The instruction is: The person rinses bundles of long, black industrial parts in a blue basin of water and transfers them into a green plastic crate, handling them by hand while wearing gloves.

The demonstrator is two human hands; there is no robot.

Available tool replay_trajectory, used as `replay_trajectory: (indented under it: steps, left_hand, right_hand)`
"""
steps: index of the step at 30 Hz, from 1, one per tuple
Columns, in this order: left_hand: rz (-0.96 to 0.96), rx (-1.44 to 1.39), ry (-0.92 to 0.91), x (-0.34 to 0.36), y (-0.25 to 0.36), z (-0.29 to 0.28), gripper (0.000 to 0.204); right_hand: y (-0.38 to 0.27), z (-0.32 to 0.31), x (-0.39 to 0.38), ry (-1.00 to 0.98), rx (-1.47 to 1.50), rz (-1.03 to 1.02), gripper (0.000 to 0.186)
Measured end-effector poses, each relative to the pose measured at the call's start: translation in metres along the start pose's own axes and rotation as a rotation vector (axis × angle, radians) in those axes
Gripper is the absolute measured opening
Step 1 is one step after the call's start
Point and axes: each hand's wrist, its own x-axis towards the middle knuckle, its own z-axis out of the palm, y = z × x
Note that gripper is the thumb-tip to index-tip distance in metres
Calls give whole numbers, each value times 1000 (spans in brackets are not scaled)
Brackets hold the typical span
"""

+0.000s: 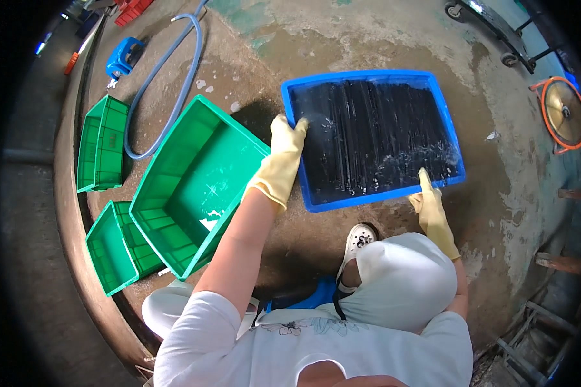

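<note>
Large green crate tilted on wet concrete floor. Two smaller green crates: one at the far left, one nearer, just beside the large crate. Blue hose curves across the floor behind them. Small blue object near hose. Orange-framed round item at right. Red crates far back.

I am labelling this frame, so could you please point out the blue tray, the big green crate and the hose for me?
blue tray (368, 200): head view, on its near rim.
big green crate (194, 177): head view, on its inner floor.
hose (168, 61): head view, on the middle of its curve over the wet floor.
</note>
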Motion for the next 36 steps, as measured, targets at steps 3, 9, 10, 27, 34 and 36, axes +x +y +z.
replay_trajectory:
  steps: [3, 9, 10, 27, 34, 36]
  left_hand:
    - [436, 380, 308, -43, 23, -8, 43]
    - [277, -165, 35, -127, 66, 30, 72]
    - [133, -217, 71, -121, 45, 43, 73]
    - [-628, -758, -536, -90, 52, 73, 121]
    - [-568, -758, -590, -83, 20, 45, 107]
    - [-585, -931, -793, -75, 7, 37, 64]
  right_hand:
    - [-26, -13, -18, -62, -381, 6, 52]
    - [-99, -59, -22, 78, -513, -435, 47]
    - [-109, -23, -25, 36, -507, -496, 49]
    - [-72, 163, -4, 205, -1028, -152, 116]
    - [-68, 176, -22, -270, -636, -56, 89]
    - [-50, 177, -12, -291, -546, -51, 90]
